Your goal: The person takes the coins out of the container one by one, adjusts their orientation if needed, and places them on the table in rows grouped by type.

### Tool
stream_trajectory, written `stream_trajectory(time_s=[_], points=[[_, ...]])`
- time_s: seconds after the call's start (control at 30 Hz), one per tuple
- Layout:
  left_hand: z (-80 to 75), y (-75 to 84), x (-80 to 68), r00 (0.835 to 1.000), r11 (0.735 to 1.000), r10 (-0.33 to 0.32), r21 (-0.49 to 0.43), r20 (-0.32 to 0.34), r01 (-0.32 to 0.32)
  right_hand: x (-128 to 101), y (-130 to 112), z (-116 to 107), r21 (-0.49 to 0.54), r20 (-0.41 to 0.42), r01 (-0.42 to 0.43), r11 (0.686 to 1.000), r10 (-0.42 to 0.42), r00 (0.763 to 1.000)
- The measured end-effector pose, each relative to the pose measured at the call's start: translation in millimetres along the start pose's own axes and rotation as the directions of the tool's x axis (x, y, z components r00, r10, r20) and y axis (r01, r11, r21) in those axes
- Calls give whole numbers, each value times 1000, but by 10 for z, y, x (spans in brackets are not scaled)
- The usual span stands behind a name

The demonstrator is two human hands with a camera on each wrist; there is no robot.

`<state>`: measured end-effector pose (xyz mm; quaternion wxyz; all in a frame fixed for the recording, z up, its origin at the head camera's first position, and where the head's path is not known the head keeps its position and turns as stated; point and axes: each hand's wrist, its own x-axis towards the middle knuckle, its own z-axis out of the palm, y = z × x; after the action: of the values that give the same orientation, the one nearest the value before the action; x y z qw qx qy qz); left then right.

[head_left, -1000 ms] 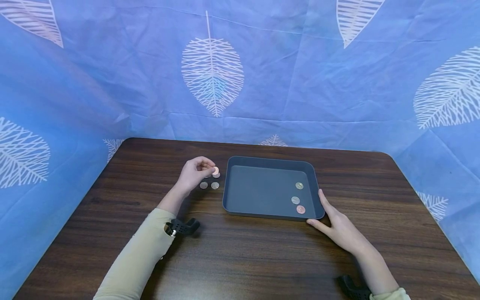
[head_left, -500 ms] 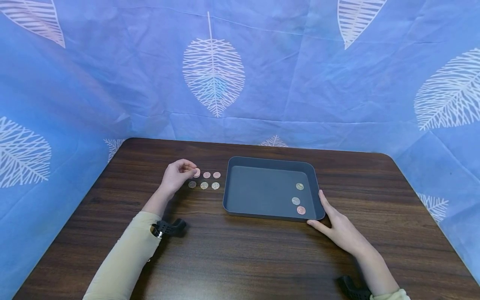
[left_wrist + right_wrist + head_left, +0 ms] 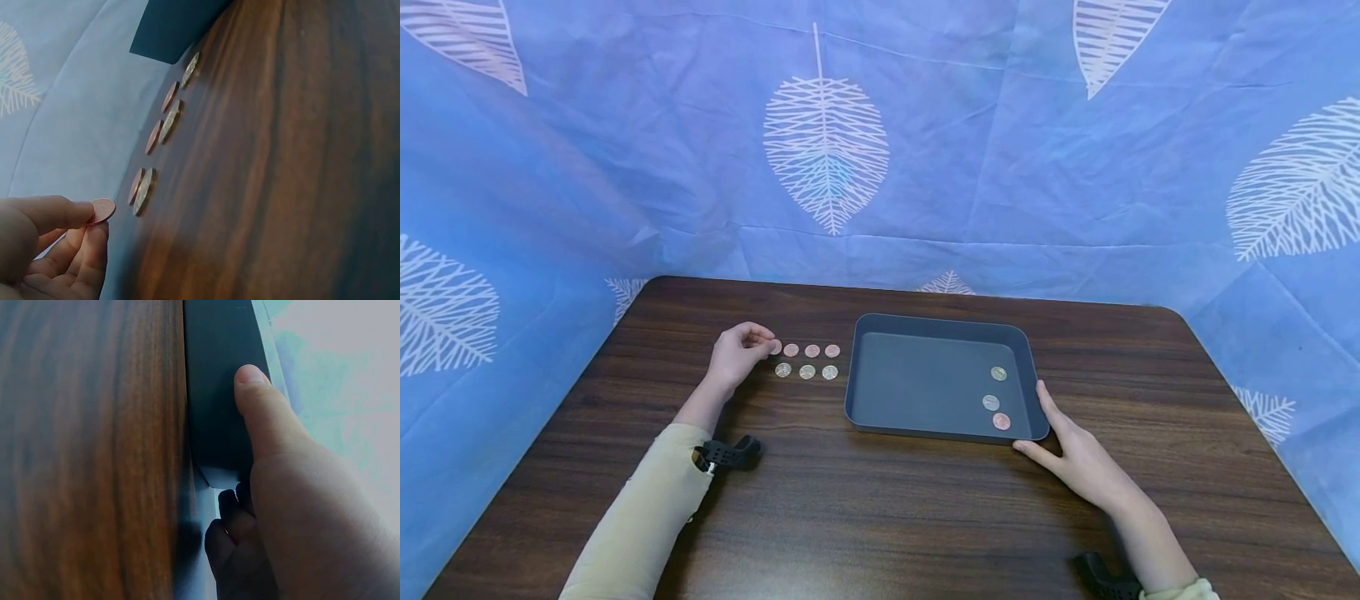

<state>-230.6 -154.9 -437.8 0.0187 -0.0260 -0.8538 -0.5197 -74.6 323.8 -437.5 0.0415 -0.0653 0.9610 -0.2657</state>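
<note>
A copper coin (image 3: pixel 102 209) is pinched between the thumb and forefinger of the left hand (image 3: pixel 735 354), the grip being closed on its edge; in the left wrist view the coin is seen held at the left end of the far row, though contact with the worktop (image 3: pixel 880 517) cannot be determined. Two rows of coins are laid out on the worktop, just left of the tray (image 3: pixel 940 433). The far row is made up of three copper coins (image 3: pixel 812 351); the near row is made up of three silver-coloured coins (image 3: pixel 807 372). The rows are parallel and close together, with small gaps between neighbouring coins.

The dark tray is placed near the middle of the worktop. Three coins (image 3: pixel 996 399) are seen inside it towards its right side: two silver-coloured ones and, nearest, one copper one. The right hand (image 3: pixel 1078 458) is placed against the near right corner of the tray; the thumb is pressed along the right wall, and the fingers are bent round the corner, as seen in the right wrist view.

A blue cloth (image 3: pixel 925 167) printed with white leaves is hung behind and to both sides of the worktop. A beige sleeve (image 3: pixel 647 525) is worn on the left arm, with a black strap (image 3: pixel 726 454) at the wrist.
</note>
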Motion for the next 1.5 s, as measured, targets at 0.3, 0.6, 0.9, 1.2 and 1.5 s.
stream_trajectory(time_s=[0.3, 0.6, 0.9, 1.2, 1.5], points=[[20, -67, 43, 999, 995, 22, 100, -41, -18, -14, -9, -5, -2, 0, -6, 1000, 6, 1000], [19, -67, 47, 993, 971, 63, 238, -104, -36, 7, -48, -13, 1, 23, -17, 1000, 17, 1000], [31, -16, 33, 995, 970, 19, 242, -100, 6, -8, -72, -26, -8, 20, -19, 1000, 19, 1000], [25, -44, 51, 995, 973, 11, 232, -98, 12, -11, -66, -23, -4, 10, -12, 1000, 12, 1000], [44, 125, 94, 994, 997, 13, 78, -109, -5, -16, -59, -21, 3, 12, -9, 1000, 8, 1000]])
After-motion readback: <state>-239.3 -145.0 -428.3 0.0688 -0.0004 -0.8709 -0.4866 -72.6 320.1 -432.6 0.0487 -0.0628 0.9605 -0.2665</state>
